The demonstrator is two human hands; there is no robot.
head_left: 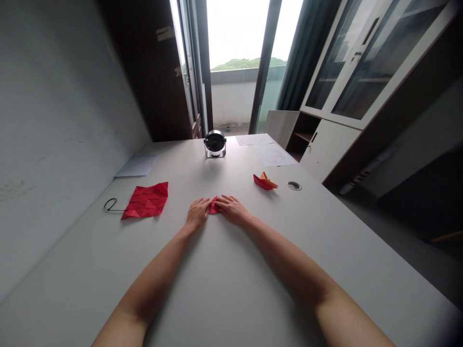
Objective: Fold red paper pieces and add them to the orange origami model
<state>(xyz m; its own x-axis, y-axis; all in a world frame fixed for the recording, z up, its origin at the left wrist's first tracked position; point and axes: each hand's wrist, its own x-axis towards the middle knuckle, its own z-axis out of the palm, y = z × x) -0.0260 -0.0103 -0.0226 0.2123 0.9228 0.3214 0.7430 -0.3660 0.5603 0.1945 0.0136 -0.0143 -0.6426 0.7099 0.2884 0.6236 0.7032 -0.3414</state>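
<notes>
A small piece of folded red paper (214, 206) lies on the white table (224, 279) between my two hands. My left hand (198, 212) holds its left side, fingers bent together at the edge. From the right, my right hand (231, 209) holds the same paper down, its fingers over the upper right part. My fingers hide some of the paper's outline and folds. Off to the right sits a folded paper boat (265, 181) in red and orange. A creased red sheet (146, 200) is spread out at the left.
A thin black loop of cord (111, 207) lies beside the creased sheet. At the back stands a round black device (215, 143) on a metal stand. White papers (275, 155) lie back right, another paper (136, 165) by the left wall. A round hole (294, 185) pierces the tabletop.
</notes>
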